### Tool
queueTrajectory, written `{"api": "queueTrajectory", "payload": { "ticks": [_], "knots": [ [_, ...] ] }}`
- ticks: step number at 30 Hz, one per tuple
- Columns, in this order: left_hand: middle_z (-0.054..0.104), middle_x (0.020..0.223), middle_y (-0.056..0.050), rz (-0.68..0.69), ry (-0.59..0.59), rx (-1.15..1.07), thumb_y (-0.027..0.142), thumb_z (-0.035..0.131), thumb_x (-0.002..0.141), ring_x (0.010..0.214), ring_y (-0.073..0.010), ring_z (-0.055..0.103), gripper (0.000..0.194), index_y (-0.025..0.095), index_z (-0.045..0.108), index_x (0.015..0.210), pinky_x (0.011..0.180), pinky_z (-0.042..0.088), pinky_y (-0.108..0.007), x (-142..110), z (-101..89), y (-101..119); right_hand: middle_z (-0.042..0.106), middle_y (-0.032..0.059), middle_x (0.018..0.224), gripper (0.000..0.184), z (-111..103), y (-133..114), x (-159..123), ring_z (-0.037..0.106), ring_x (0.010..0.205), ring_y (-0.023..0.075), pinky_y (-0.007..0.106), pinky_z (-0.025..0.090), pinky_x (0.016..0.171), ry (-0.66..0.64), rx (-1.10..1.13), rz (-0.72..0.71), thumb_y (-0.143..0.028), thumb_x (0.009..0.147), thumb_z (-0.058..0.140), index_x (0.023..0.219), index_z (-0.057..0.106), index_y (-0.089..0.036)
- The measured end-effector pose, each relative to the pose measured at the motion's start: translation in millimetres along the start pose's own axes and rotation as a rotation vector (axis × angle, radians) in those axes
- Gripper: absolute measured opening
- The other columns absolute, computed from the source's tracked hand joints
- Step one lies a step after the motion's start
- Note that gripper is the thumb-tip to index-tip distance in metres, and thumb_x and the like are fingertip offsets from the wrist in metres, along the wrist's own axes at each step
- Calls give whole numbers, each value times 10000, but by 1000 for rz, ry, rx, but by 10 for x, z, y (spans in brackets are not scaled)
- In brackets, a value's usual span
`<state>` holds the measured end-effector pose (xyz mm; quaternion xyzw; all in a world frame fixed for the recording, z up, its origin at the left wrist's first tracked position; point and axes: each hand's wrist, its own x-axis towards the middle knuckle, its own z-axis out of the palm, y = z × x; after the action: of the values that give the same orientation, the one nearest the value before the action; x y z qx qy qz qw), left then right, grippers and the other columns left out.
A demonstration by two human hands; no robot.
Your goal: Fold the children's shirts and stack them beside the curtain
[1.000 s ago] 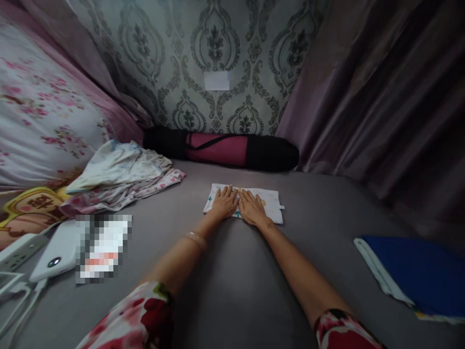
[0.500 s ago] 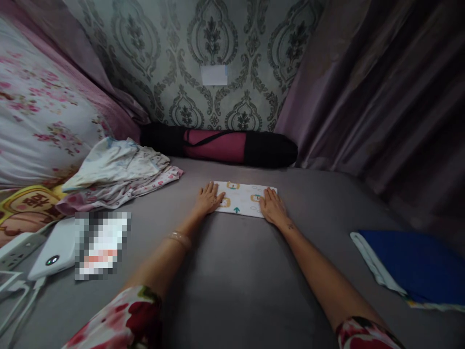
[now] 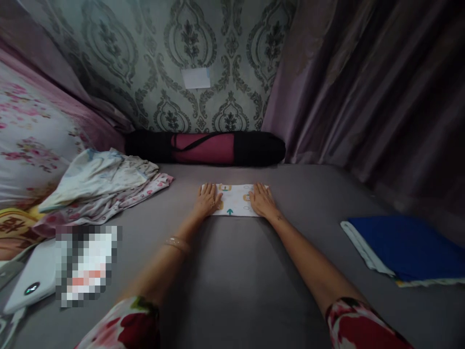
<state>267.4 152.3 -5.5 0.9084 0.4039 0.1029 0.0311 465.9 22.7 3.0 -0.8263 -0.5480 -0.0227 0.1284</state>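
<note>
A white cloth (image 3: 235,201) with yellow and green prints lies folded into a flat rectangle on the grey bed sheet (image 3: 232,261). My left hand (image 3: 208,199) rests flat on its left end, fingers stretched out and pointing away from me. On the right end lies my right hand (image 3: 263,200), palm down with its fingers extended. Both hands press on the cloth and hide its two ends; neither grips it.
To the left are a heap of loose printed clothes (image 3: 105,179), a white power bank (image 3: 38,276) with a cable, and a blurred-out item (image 3: 90,266). Folded blue fabric (image 3: 399,247) lies at the right. A black and maroon roll bag (image 3: 203,148) lines the wall.
The view has turned slightly to the right, so the surroundings appear shifted left. My right hand has moved a little inward on the cloth; my left hand stays on its left end.
</note>
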Motion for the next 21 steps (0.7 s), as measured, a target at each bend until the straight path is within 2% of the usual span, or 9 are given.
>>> {"api": "queueTrajectory", "payload": {
  "ticks": [4, 10, 13, 16, 19, 21],
  "knots": [
    [322, 1545, -166, -34, -56, -31, 472, 247, 976, 1448, -305, 237, 604, 139, 341, 1471, 1155, 193, -492, -14, 92, -58, 320, 199, 1532, 576, 105, 21, -54, 255, 1428, 287, 437, 181, 1155, 1, -8, 11, -350, 995, 254, 1448, 360, -10],
    [372, 1515, -165, -61, -85, -79, 452, 268, 978, 1423, -304, 282, 519, 186, 417, 1398, 1115, 249, -525, 46, -23, 12, 317, 192, 1535, 562, 94, 21, -34, 253, 1427, 285, 445, 173, 1157, -18, 12, 33, -331, 988, 285, 1448, 363, -18],
    [444, 1451, -190, -145, -47, -111, 444, 269, 975, 1384, -320, 341, 504, 144, 503, 1305, 1090, 302, -507, 60, -65, 151, 319, 183, 1537, 556, 74, 18, -5, 255, 1427, 279, 440, 177, 1159, -44, 41, 62, -327, 981, 312, 1449, 368, -32],
    [438, 1452, -210, -209, 23, -107, 416, 266, 975, 1386, -336, 333, 511, 107, 496, 1312, 1098, 291, -521, 35, -37, 260, 322, 164, 1540, 534, 80, 27, 3, 258, 1429, 257, 428, 187, 1160, -45, 74, 84, -317, 977, 320, 1442, 388, -63],
    [391, 1494, -201, -207, 49, -81, 409, 260, 979, 1407, -329, 305, 530, 106, 447, 1370, 1120, 264, -520, 7, 20, 265, 342, 148, 1534, 511, 103, 42, -9, 262, 1429, 240, 416, 188, 1163, -12, 84, 83, -308, 979, 322, 1429, 415, -87],
    [381, 1503, -199, -178, 26, -72, 422, 267, 978, 1412, -326, 301, 547, 99, 434, 1385, 1122, 270, -513, -2, 32, 229, 356, 147, 1527, 503, 108, 47, -18, 270, 1425, 240, 407, 195, 1159, 5, 82, 75, -307, 979, 324, 1422, 427, -90]
  ]
}}
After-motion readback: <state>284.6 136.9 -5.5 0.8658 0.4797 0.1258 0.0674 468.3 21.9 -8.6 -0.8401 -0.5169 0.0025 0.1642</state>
